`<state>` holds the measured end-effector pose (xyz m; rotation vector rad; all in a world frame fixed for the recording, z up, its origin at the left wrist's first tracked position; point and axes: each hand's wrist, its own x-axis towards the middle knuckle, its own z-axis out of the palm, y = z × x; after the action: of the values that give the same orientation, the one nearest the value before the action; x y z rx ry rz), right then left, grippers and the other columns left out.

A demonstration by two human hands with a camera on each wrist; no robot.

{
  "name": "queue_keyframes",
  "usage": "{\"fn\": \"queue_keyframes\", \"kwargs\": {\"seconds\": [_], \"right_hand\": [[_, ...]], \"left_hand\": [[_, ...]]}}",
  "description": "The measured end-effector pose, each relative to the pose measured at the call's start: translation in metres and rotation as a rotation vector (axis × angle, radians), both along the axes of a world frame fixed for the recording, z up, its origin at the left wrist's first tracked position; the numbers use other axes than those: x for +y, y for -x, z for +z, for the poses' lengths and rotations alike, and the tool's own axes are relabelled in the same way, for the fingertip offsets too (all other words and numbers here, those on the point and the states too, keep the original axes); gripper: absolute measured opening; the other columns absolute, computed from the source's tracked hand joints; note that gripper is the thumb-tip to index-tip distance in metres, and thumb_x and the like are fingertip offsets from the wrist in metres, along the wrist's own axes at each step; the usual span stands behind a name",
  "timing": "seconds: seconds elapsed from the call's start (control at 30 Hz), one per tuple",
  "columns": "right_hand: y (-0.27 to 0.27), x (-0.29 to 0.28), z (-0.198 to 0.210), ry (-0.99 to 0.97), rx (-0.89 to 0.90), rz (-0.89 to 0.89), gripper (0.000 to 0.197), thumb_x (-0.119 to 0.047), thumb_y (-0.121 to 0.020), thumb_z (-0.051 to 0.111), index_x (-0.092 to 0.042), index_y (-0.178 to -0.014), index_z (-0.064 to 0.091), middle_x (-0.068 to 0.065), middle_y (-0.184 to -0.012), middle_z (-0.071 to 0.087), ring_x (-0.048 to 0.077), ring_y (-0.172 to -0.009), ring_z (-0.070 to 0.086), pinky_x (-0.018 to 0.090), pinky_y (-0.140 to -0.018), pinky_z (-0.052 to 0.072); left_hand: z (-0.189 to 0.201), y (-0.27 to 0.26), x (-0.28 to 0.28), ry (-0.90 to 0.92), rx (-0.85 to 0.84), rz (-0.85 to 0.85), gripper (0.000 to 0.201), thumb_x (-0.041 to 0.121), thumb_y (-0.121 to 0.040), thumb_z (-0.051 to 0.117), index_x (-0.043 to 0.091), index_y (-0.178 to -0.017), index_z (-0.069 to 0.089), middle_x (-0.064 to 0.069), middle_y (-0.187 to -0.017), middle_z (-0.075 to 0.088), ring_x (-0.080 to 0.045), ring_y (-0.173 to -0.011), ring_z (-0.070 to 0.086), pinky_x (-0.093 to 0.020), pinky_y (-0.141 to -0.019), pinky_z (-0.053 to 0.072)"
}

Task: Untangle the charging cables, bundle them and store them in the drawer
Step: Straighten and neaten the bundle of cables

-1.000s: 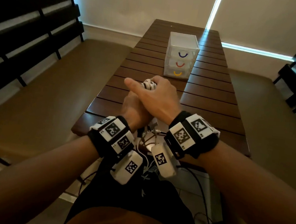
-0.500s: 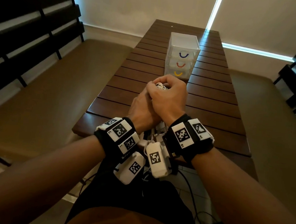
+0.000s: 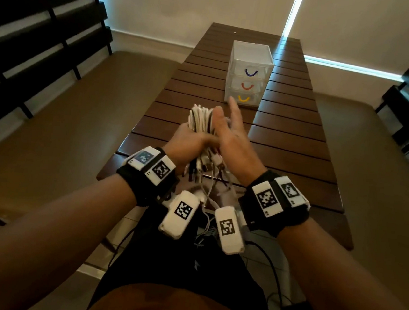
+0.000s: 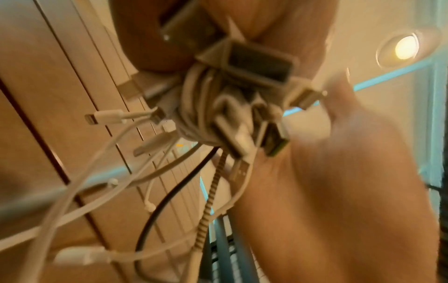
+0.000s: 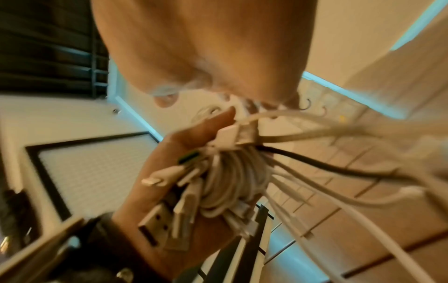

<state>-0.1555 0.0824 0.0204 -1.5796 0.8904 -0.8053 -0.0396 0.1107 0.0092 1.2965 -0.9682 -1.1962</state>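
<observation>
My left hand [image 3: 187, 140] grips a coiled bundle of mostly white charging cables [image 3: 199, 119] above the near end of the table. Its looped end sticks up past my fingers. Loose ends and plugs [image 3: 207, 170] hang below my fist. My right hand [image 3: 233, 137] lies against the bundle's right side with its fingers straight and pointing away from me. In the left wrist view the bundle [image 4: 201, 107] bristles with connectors, and the right hand [image 4: 339, 181] is blurred. The right wrist view shows the left hand [image 5: 164, 153] around the coil [image 5: 232, 178]. All drawers of the clear three-drawer unit [image 3: 249, 76] are closed.
The slatted brown table [image 3: 288, 138] runs away from me, with the drawer unit standing at its middle. Brown bench seats [image 3: 88, 117] flank the table on both sides. Thin cables [image 3: 275, 288] trail over the tiled floor by my legs.
My right hand, curled over the bundle half a second ago, now has straight fingers beside it. The bundle's looped end has come into sight above my left fist.
</observation>
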Motion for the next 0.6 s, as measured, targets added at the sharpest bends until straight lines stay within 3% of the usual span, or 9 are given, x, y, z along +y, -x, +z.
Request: {"fn": "queue_keyframes", "kwargs": {"seconds": [0.07,0.1,0.17,0.2,0.23,0.33,0.4,0.47,0.6], "right_hand": [[0.009,-0.001,-0.006,-0.017,-0.021,0.136,0.078,-0.041,-0.095,0.052,-0.028,-0.154,0.003,-0.005,-0.151,0.031,0.005,-0.129,0.039,0.017,-0.1,0.042],[0.012,-0.002,-0.01,0.01,0.006,0.197,0.086,-0.031,-0.092,0.06,-0.027,-0.153,0.0,-0.007,-0.15,0.029,0.004,-0.128,0.038,0.011,-0.093,0.043],[0.013,-0.008,-0.017,0.05,0.074,0.307,0.102,-0.018,-0.083,0.072,-0.027,-0.153,-0.002,-0.004,-0.149,0.032,0.004,-0.129,0.042,0.013,-0.094,0.044],[0.013,-0.01,-0.018,0.036,0.086,0.355,0.099,-0.013,-0.082,0.073,-0.025,-0.153,0.004,-0.001,-0.145,0.04,0.005,-0.125,0.048,0.018,-0.097,0.046],[0.013,-0.011,-0.018,0.006,0.076,0.397,0.088,-0.007,-0.083,0.07,-0.02,-0.151,0.015,0.003,-0.139,0.048,0.006,-0.118,0.054,0.022,-0.095,0.049],[0.013,-0.013,-0.012,-0.137,-0.012,0.47,0.04,0.002,-0.09,0.057,-0.015,-0.126,0.048,0.009,-0.103,0.066,0.01,-0.083,0.068,0.024,-0.068,0.055],[0.016,-0.012,-0.007,-0.188,0.014,0.534,0.021,-0.001,-0.095,0.052,-0.017,-0.108,0.054,0.01,-0.081,0.065,0.013,-0.063,0.066,0.023,-0.053,0.052],[0.018,-0.012,-0.009,-0.176,0.102,0.53,0.009,-0.011,-0.098,0.05,-0.017,-0.098,0.057,0.01,-0.072,0.059,0.014,-0.053,0.057,0.022,-0.048,0.047],[0.018,-0.01,-0.024,-0.336,0.048,0.603,0.024,-0.039,-0.086,0.063,-0.016,-0.083,0.068,-0.001,-0.053,0.041,0.008,-0.042,0.035,0.022,-0.043,0.031]], "left_hand": [[0.01,-0.01,-0.001,-0.084,0.178,-0.001,0.038,0.005,-0.075,0.066,0.004,-0.113,0.066,-0.017,-0.088,0.07,-0.027,-0.074,0.066,-0.032,-0.062,0.056],[0.015,-0.016,-0.001,-0.123,0.256,-0.033,0.028,0.007,-0.079,0.063,0.01,-0.107,0.068,-0.013,-0.081,0.069,-0.025,-0.069,0.066,-0.03,-0.061,0.056],[0.021,-0.026,0.0,-0.159,0.386,-0.099,0.016,0.007,-0.085,0.056,0.014,-0.088,0.071,-0.007,-0.073,0.066,-0.019,-0.063,0.066,-0.029,-0.062,0.055],[0.024,-0.028,0.002,-0.167,0.418,-0.132,0.013,0.008,-0.084,0.057,0.013,-0.085,0.069,-0.007,-0.074,0.065,-0.019,-0.064,0.065,-0.029,-0.063,0.055],[0.027,-0.028,0.003,-0.168,0.434,-0.172,0.011,0.009,-0.083,0.058,0.013,-0.086,0.067,-0.006,-0.074,0.065,-0.019,-0.065,0.065,-0.03,-0.063,0.055],[0.031,-0.03,0.009,-0.162,0.484,-0.195,0.011,0.009,-0.08,0.057,0.018,-0.086,0.06,-0.003,-0.071,0.062,-0.018,-0.062,0.063,-0.03,-0.061,0.055],[0.032,-0.031,0.012,-0.147,0.524,-0.181,0.012,0.008,-0.079,0.057,0.018,-0.086,0.058,-0.005,-0.075,0.065,-0.019,-0.068,0.065,-0.035,-0.067,0.056],[0.031,-0.032,0.013,-0.107,0.569,-0.174,0.009,0.008,-0.081,0.055,0.017,-0.083,0.059,-0.005,-0.076,0.068,-0.02,-0.075,0.066,-0.038,-0.078,0.054],[0.034,-0.027,0.018,-0.154,0.606,-0.207,0.015,0.015,-0.08,0.054,0.013,-0.071,0.066,-0.006,-0.079,0.068,-0.018,-0.079,0.062,-0.034,-0.08,0.051]]}}
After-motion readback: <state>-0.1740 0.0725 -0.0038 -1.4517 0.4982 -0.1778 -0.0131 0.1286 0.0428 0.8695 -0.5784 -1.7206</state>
